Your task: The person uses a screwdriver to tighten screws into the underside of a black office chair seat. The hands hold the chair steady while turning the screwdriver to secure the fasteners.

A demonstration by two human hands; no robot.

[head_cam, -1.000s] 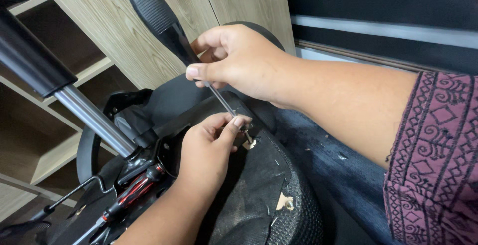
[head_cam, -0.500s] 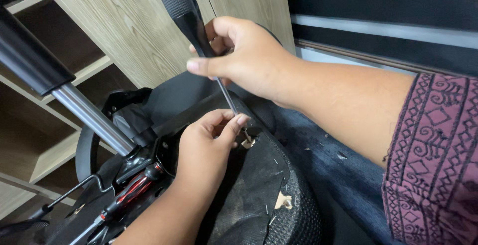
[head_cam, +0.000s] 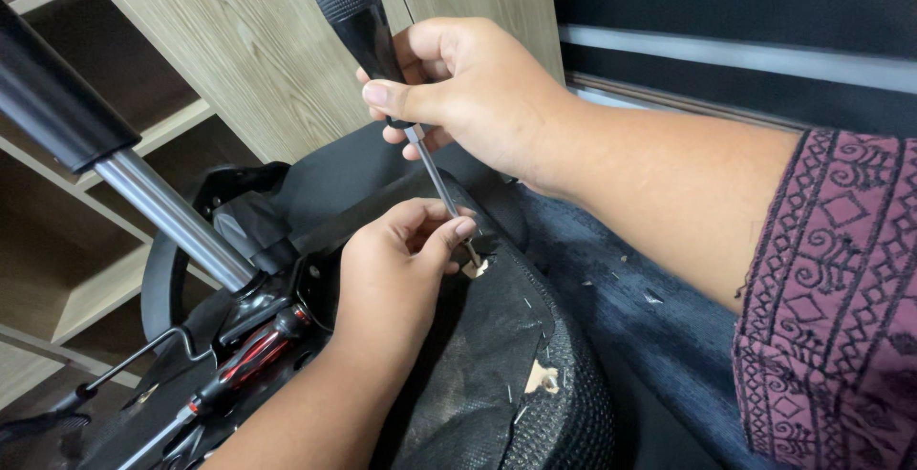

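Right hand [head_cam: 473,97] grips the black-handled screwdriver [head_cam: 358,16], tip at the torn chair underside [head_cam: 497,355]; left hand [head_cam: 396,274] pinches the fabric beside it.

Single head-worn view, looking steeply down and slightly forward from close above the person's own hands. The fingers [head_cam: 449,236] of the left hand [head_cam: 396,274] sit near frame centre; the right hand [head_cam: 468,97] lies above them, its forearm entering from the right edge. Wooden shelving [head_cam: 124,241] fills the frame beyond and left of the fingers.
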